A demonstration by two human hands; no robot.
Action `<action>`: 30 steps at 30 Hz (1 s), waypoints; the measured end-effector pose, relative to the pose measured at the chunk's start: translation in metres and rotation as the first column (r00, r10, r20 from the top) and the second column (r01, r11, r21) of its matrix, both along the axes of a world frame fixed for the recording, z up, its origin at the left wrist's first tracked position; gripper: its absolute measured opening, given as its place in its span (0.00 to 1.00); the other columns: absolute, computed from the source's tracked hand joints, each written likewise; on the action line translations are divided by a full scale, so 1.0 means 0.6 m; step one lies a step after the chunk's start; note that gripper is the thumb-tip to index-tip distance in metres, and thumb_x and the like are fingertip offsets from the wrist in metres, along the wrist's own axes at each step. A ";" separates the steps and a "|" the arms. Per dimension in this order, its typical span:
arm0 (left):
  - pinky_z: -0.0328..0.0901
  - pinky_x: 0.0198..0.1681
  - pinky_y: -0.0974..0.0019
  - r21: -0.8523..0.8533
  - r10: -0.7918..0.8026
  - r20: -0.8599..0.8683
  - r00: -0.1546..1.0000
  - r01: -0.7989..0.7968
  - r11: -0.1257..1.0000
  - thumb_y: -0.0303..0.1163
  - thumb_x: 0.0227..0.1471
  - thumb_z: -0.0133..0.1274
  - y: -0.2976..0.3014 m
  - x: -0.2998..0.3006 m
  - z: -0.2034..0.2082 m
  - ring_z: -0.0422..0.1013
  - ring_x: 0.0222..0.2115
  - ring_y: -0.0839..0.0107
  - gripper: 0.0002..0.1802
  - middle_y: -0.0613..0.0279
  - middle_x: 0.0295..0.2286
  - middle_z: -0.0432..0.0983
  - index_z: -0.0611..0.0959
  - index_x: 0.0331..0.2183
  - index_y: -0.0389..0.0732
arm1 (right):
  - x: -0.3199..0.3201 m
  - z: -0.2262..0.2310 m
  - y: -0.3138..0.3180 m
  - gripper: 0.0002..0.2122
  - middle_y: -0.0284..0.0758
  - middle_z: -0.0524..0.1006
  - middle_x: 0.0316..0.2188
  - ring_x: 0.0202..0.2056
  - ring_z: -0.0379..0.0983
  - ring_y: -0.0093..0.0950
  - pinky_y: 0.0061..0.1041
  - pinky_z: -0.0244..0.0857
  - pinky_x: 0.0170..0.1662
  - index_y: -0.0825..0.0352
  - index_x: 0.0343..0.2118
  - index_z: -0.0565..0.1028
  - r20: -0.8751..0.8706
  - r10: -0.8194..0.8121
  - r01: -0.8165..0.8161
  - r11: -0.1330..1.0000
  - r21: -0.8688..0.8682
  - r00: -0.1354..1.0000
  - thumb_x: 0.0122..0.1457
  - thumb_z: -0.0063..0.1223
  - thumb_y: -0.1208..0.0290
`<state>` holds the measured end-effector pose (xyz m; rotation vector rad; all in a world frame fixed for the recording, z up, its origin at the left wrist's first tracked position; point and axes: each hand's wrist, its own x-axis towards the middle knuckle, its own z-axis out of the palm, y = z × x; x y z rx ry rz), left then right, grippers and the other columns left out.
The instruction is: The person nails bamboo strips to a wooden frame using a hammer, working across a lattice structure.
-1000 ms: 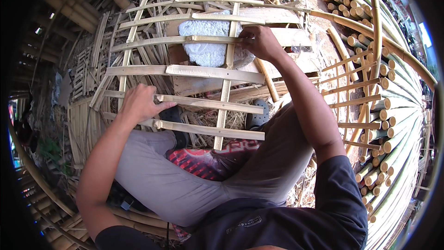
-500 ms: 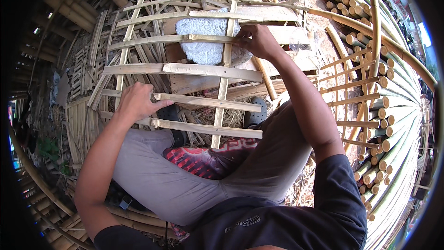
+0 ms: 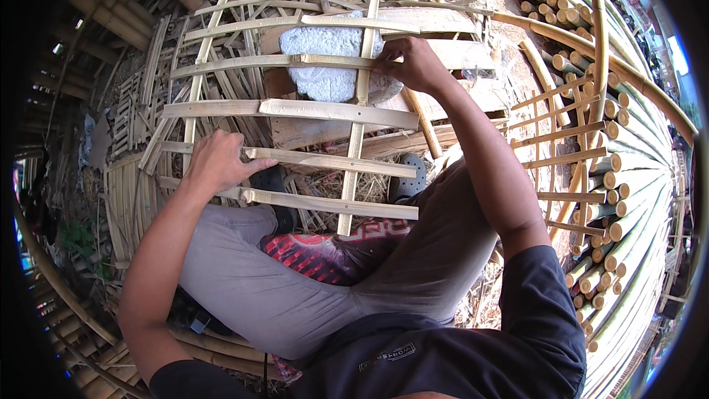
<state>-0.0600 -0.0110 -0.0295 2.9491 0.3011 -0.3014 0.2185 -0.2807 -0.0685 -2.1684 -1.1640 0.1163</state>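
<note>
A lattice panel of split bamboo slats (image 3: 336, 108) lies in front of me, several crosswise slats joined to two long ones. My left hand (image 3: 217, 161) is closed around a slat at the panel's left side, its thumb stretched along the wood; the fingers curl out of sight beneath. At the upper right, my right hand (image 3: 410, 63) pinches the end of another crosswise slat between thumb and fingers. Under the panel's far part rests a pale, rough stone block (image 3: 325, 66) on wooden planks (image 3: 303, 133).
Stacked bamboo poles (image 3: 628, 177) fill the right side, with another slat lattice (image 3: 565, 155) leaning by them. Loose bamboo strips (image 3: 136, 103) litter the left. A red and black sack (image 3: 317, 251) lies between my legs, and a dark clog (image 3: 408, 177) shows under the panel.
The panel has shifted very slightly up and left. Both hands keep their grip in almost the same places.
</note>
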 end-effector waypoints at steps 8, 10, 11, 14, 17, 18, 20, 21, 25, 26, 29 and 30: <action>0.71 0.39 0.47 -0.007 -0.002 0.003 1.000 0.002 1.000 0.67 0.39 0.62 -0.001 0.001 0.003 0.77 0.30 0.43 0.42 0.37 0.23 0.78 0.83 0.24 0.27 | 0.008 -0.005 -0.002 0.10 0.43 0.82 0.30 0.32 0.79 0.39 0.36 0.72 0.39 0.66 0.30 0.83 0.023 0.033 -0.032 0.999 -0.003 0.999 0.48 0.67 0.66; 0.70 0.38 0.48 -0.014 0.004 0.004 1.000 -0.004 1.000 0.63 0.39 0.64 -0.001 0.001 0.003 0.77 0.30 0.42 0.39 0.37 0.23 0.77 0.82 0.25 0.27 | 0.009 -0.006 -0.002 0.10 0.43 0.82 0.30 0.32 0.79 0.40 0.37 0.72 0.39 0.66 0.30 0.83 0.029 0.036 -0.036 0.999 -0.001 0.999 0.48 0.67 0.65; 0.70 0.37 0.48 -0.018 0.007 0.004 1.000 -0.007 1.000 0.61 0.38 0.66 -0.001 0.001 0.003 0.76 0.29 0.42 0.38 0.37 0.22 0.77 0.82 0.25 0.27 | 0.010 -0.006 -0.002 0.10 0.43 0.82 0.30 0.32 0.79 0.40 0.37 0.72 0.39 0.66 0.30 0.83 0.025 0.035 -0.035 0.999 0.002 0.999 0.48 0.66 0.65; 0.70 0.37 0.48 -0.009 0.006 0.008 1.000 -0.006 1.000 0.61 0.38 0.66 0.001 -0.002 0.002 0.76 0.29 0.42 0.38 0.36 0.22 0.77 0.82 0.24 0.27 | 0.004 -0.002 0.000 0.09 0.39 0.83 0.31 0.33 0.80 0.34 0.32 0.72 0.40 0.66 0.32 0.83 0.013 0.023 -0.022 0.999 -0.036 1.000 0.50 0.66 0.69; 0.70 0.37 0.48 -0.023 0.007 0.001 1.000 -0.007 1.000 0.61 0.38 0.66 -0.001 0.002 0.004 0.76 0.30 0.41 0.38 0.36 0.22 0.77 0.82 0.24 0.27 | 0.011 -0.005 -0.005 0.10 0.41 0.82 0.31 0.33 0.79 0.37 0.34 0.72 0.40 0.66 0.31 0.83 0.010 0.032 -0.031 0.999 -0.032 0.999 0.49 0.66 0.66; 0.71 0.38 0.48 -0.016 0.003 0.004 1.000 -0.002 1.000 0.63 0.38 0.64 0.000 0.002 0.004 0.77 0.29 0.42 0.39 0.36 0.22 0.77 0.82 0.24 0.27 | 0.011 -0.005 -0.004 0.11 0.43 0.82 0.30 0.33 0.79 0.41 0.37 0.72 0.40 0.65 0.31 0.83 0.008 0.043 -0.042 0.999 -0.019 0.999 0.48 0.66 0.64; 0.71 0.39 0.48 -0.004 -0.008 0.011 1.000 0.008 1.000 0.67 0.39 0.62 0.001 0.001 0.002 0.77 0.29 0.43 0.42 0.37 0.22 0.78 0.83 0.24 0.27 | 0.011 -0.004 -0.003 0.09 0.39 0.83 0.31 0.34 0.80 0.34 0.32 0.72 0.40 0.66 0.32 0.83 0.019 0.026 -0.025 0.998 -0.053 0.999 0.49 0.67 0.68; 0.71 0.39 0.48 0.000 -0.008 0.013 1.000 0.008 1.000 0.67 0.39 0.62 0.002 0.000 0.000 0.77 0.29 0.43 0.42 0.37 0.22 0.77 0.83 0.24 0.27 | 0.008 -0.002 -0.002 0.08 0.37 0.83 0.32 0.34 0.80 0.30 0.29 0.72 0.41 0.66 0.33 0.83 0.024 0.019 -0.017 0.997 -0.070 1.000 0.50 0.67 0.70; 0.71 0.39 0.48 0.002 -0.004 0.018 1.000 0.004 1.000 0.66 0.39 0.62 0.004 -0.002 -0.002 0.77 0.29 0.43 0.42 0.36 0.22 0.77 0.82 0.24 0.27 | -0.003 0.008 0.000 0.09 0.38 0.83 0.32 0.34 0.80 0.31 0.30 0.72 0.41 0.65 0.33 0.83 -0.001 0.010 -0.010 0.998 -0.065 1.000 0.50 0.67 0.70; 0.71 0.39 0.48 0.000 -0.002 0.019 1.000 0.002 1.000 0.66 0.39 0.62 0.004 -0.003 -0.001 0.77 0.29 0.43 0.42 0.36 0.22 0.77 0.82 0.24 0.27 | -0.007 0.011 0.001 0.09 0.38 0.83 0.32 0.34 0.80 0.31 0.30 0.72 0.40 0.65 0.33 0.83 -0.008 0.002 -0.002 0.998 -0.066 1.000 0.50 0.67 0.70; 0.71 0.39 0.48 0.000 0.018 0.012 1.000 -0.018 1.000 0.66 0.39 0.62 -0.002 0.003 0.003 0.77 0.30 0.43 0.42 0.37 0.23 0.77 0.82 0.24 0.27 | -0.007 0.006 0.000 0.09 0.38 0.83 0.32 0.34 0.80 0.32 0.30 0.71 0.40 0.65 0.33 0.83 0.021 -0.018 0.019 0.999 -0.047 1.000 0.50 0.67 0.69; 0.71 0.39 0.48 0.000 0.019 0.010 1.000 -0.019 1.000 0.66 0.39 0.62 -0.003 0.004 0.004 0.77 0.30 0.43 0.42 0.37 0.23 0.78 0.82 0.24 0.27 | -0.007 0.005 0.000 0.08 0.38 0.83 0.32 0.34 0.80 0.32 0.31 0.71 0.40 0.64 0.33 0.84 0.038 -0.022 0.023 0.999 -0.036 0.999 0.50 0.67 0.69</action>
